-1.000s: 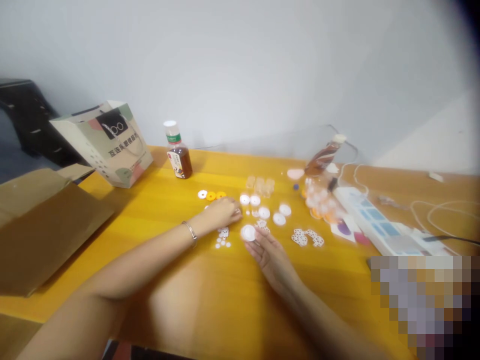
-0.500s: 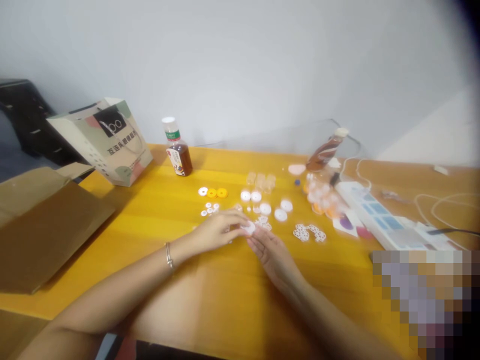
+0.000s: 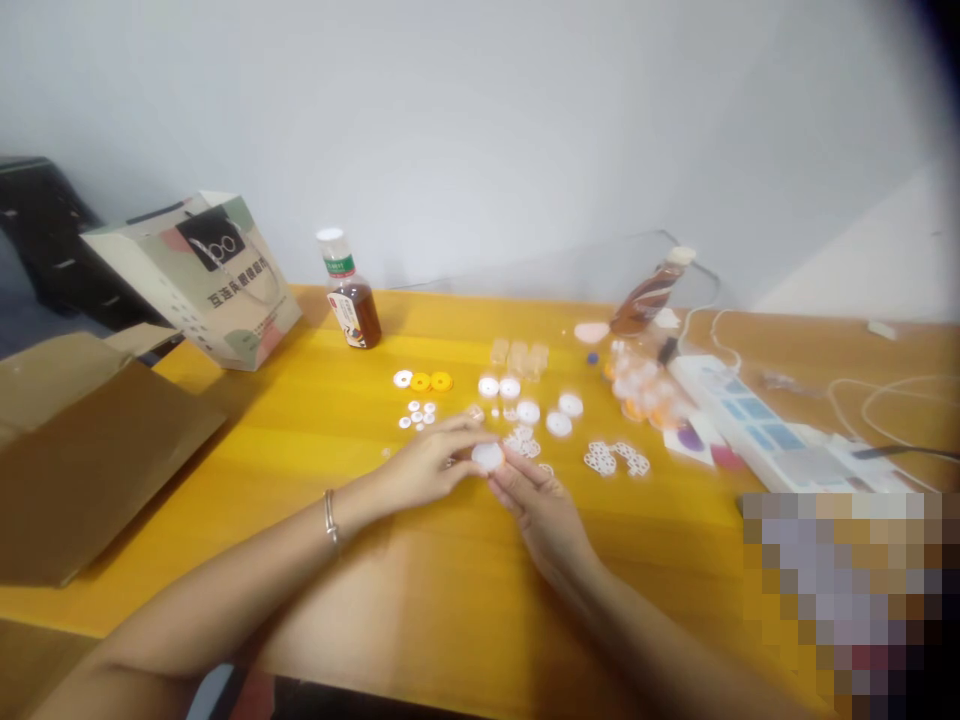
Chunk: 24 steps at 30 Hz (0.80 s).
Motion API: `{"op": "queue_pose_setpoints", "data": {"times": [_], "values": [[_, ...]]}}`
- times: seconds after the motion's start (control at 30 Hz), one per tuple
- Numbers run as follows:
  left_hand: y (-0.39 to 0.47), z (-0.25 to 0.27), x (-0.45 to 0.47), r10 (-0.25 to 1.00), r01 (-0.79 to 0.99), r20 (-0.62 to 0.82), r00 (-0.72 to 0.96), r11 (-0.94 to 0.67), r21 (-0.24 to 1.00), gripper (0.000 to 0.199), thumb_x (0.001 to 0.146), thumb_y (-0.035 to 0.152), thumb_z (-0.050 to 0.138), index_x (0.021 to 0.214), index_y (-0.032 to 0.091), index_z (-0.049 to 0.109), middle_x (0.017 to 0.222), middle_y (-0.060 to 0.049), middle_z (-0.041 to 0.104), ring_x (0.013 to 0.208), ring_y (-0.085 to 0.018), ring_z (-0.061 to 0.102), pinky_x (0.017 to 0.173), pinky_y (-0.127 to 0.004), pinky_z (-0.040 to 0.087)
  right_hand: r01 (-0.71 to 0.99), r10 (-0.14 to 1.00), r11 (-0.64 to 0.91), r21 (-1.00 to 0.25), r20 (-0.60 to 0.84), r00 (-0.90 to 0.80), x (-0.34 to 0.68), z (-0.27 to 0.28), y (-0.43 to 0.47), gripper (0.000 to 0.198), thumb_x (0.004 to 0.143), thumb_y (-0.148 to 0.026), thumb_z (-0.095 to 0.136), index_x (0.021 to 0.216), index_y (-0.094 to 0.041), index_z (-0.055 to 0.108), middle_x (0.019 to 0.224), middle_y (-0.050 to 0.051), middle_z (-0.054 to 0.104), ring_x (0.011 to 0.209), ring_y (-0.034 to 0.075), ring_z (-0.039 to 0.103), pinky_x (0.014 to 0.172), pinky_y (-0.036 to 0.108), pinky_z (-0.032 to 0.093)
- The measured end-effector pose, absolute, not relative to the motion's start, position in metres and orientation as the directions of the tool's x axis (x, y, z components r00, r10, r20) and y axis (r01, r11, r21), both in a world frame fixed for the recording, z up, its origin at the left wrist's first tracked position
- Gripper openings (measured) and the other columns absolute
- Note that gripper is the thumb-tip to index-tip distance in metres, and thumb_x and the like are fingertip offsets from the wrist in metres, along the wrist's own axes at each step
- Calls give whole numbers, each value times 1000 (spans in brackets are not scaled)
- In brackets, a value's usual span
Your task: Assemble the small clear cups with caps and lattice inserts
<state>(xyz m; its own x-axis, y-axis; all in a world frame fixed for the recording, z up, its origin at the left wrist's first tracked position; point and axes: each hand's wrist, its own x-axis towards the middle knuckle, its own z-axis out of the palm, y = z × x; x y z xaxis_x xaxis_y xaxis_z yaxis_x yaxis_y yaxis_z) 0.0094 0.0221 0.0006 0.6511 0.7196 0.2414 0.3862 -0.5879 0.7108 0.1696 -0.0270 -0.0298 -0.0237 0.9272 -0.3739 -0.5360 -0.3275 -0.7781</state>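
Note:
A small white disc (image 3: 487, 458) is pinched between both hands above the table. My left hand (image 3: 431, 462) grips its left side with thumb and fingers, while my right hand (image 3: 536, 500) holds its right edge with the fingertips. Just beyond the hands lie more white discs (image 3: 528, 412) and some white perforated pieces (image 3: 523, 442). Left of these are small white round pieces (image 3: 416, 415) and a row of yellow rings (image 3: 431, 382). Further white perforated pieces (image 3: 616, 458) sit to the right. Blur hides the disc's finer detail.
A cardboard box (image 3: 105, 460) and a paper bag (image 3: 202, 280) stand at left. One bottle of dark liquid (image 3: 358, 315) is at the back, another bottle (image 3: 649, 295) leans at right. Clear blocks (image 3: 519, 357), a bag of orange-white pieces (image 3: 645, 385) and a white-blue box (image 3: 772, 425) are also there.
The white disc has turned so its flat face shows more fully. Both hands have stayed close together around it, and the view has shifted slightly.

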Motion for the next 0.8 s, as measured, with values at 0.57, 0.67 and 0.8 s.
{"op": "queue_pose_setpoints", "data": {"times": [0.57,0.67,0.8], "values": [[21,2,3,567,394,314,761,-789,471,23,87,18,42,107,16,52,95,-7,54,86,-15,53,75,-29,47,-498,923,-354,-792,-380,-51,172,-34,-25,32,56,-25,76,88,-22,69,91,2,71,88,18,63,92,37,42],[18,5,3,539,426,305,785,-827,367,25,88,15,38,109,15,50,96,-8,54,86,-16,53,75,-30,47,-515,924,-352,-781,-377,-60,172,-34,-25,30,56,-23,76,86,-21,69,89,1,71,87,17,63,92,36,43],[17,8,3,545,404,311,779,-815,416,25,88,18,39,111,16,49,102,-8,53,92,-16,53,79,-30,47,-551,911,-387,-739,-400,-103,173,-33,-24,26,60,-25,74,85,-22,69,91,0,70,88,15,63,91,30,44]]}}
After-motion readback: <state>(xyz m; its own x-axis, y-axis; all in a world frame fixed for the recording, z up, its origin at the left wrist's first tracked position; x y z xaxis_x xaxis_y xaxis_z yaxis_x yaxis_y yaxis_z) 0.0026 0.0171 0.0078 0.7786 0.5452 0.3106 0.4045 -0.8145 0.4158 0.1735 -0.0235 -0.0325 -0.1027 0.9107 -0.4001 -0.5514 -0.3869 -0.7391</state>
